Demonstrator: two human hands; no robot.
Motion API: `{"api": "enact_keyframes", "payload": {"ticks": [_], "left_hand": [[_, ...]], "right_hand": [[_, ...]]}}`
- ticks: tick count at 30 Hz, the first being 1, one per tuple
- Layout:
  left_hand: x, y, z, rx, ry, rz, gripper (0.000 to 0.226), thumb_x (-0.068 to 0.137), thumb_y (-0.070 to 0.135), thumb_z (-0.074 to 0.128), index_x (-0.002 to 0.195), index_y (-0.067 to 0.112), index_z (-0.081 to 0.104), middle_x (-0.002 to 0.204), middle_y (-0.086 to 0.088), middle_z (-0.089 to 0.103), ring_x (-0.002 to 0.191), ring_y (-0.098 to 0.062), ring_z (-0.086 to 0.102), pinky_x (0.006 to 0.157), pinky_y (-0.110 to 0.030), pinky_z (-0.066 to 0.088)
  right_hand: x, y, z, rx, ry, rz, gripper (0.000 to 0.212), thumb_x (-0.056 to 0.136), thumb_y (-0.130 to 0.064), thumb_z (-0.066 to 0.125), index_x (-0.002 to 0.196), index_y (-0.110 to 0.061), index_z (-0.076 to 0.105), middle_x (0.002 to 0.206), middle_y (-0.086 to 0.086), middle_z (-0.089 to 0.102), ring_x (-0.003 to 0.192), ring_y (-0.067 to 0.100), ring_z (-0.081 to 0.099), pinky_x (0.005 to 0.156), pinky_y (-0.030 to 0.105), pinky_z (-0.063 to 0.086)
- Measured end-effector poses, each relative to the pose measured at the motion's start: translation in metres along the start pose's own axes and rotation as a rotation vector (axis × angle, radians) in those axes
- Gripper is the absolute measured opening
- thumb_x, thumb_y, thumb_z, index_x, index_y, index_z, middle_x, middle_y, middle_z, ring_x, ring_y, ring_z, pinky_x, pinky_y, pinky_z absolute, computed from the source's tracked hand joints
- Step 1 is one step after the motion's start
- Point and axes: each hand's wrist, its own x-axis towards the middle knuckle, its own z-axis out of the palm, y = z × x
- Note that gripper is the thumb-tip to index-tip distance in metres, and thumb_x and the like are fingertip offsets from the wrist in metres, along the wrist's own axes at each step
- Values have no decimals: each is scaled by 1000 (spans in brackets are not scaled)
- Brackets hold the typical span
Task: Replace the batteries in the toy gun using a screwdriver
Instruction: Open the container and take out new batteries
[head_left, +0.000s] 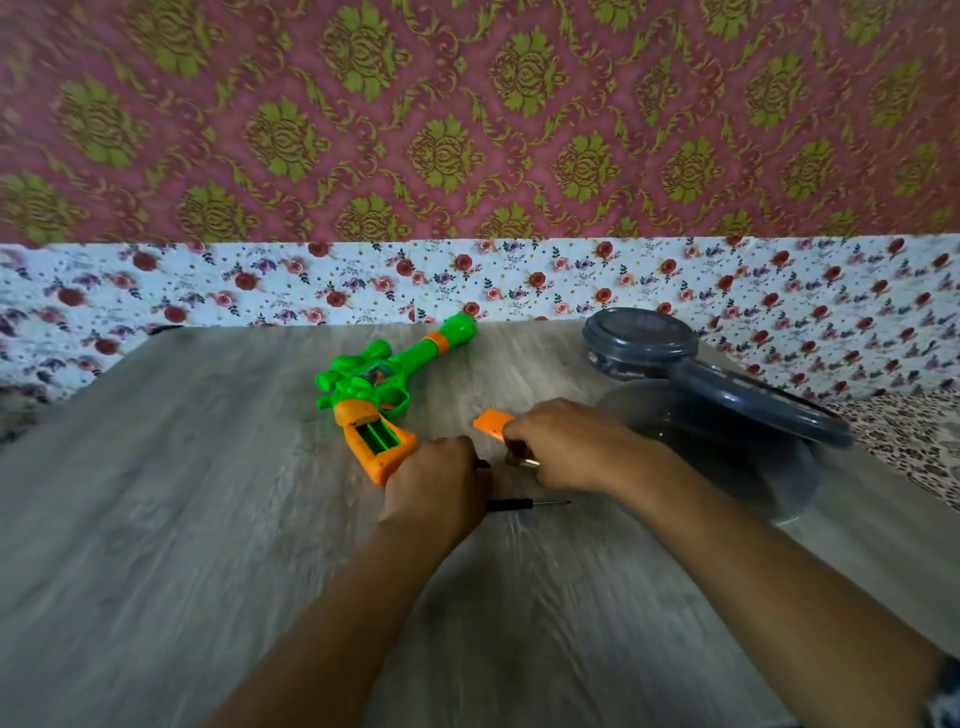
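While curled knuckles-up over the tabletop (156, 519), left hand (436, 483) closed around something small and dark, only a black tip peeping out at its right edge; what it is, impossible to tell. Right hand (566, 447) likewise curled, gripping a brownish cylindrical thing with a metallic end, likely a battery (522, 460), though blurred. Just beyond the right hand's knuckles, touching or nearly so, a flat orange plastic cover (488, 418). Just below and between both hands, lying flat on the wood-grain laminate, a slim black-handled screwdriver (524, 503) with thin metal shaft pointing right. Immediately left of and beyond the left hand, toy gun (384, 384): glossy green plastic body and barrel, orange grip with battery compartment open, green inside showing. Right of the right hand, a clear round jar (727, 441) with a grey lid (753, 400) resting tilted on it.
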Motion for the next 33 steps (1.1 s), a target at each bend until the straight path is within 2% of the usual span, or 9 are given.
{"api": "enact_keyframes", "payload": {"ticks": [5,10,15,18,24,29,33], "left_hand": [[-3,1,1,-101,22,-61,25,91,29,49,111,17,58,110,-7,62,100,-26,60,67,-31,42],[-2,2,1,-166,34,-81,29,93,26,47,120,17,53,116,-7,60,105,-26,60,74,-34,49],[-3,2,6,-232,33,-36,29,92,21,49,121,16,50,113,-8,62,103,-28,60,75,-36,49],[-9,3,10,-232,24,-6,37,88,15,50,125,17,47,116,-8,61,106,-28,58,80,-36,48],[-15,13,17,-203,32,89,42,87,14,48,127,23,46,126,-3,55,117,-25,46,92,-34,37],[-15,12,22,-282,37,115,40,86,12,48,125,23,50,123,-1,57,115,-24,47,91,-33,38],[-15,13,25,-255,35,161,38,88,16,47,125,23,52,124,2,56,118,-22,47,91,-31,35]], "right_hand": [[9,-8,11,25,-49,13,22,85,-14,53,106,-16,57,112,10,55,101,30,54,66,31,35],[16,-5,11,100,-81,32,22,80,-9,55,99,-20,56,100,10,56,82,27,52,62,30,36],[21,8,13,230,-119,51,33,78,1,53,103,-20,58,95,8,58,88,27,58,66,29,39],[21,14,13,264,-89,56,28,77,5,53,96,-12,63,99,10,63,90,25,59,68,27,42],[16,19,18,363,-41,68,30,75,8,52,87,-14,70,94,9,67,85,23,61,78,38,52],[10,19,19,383,10,68,32,72,9,51,80,-15,71,87,8,67,81,22,61,76,39,52],[5,16,20,382,39,44,31,73,9,48,76,-15,69,85,7,66,80,22,60,74,38,51]]}}
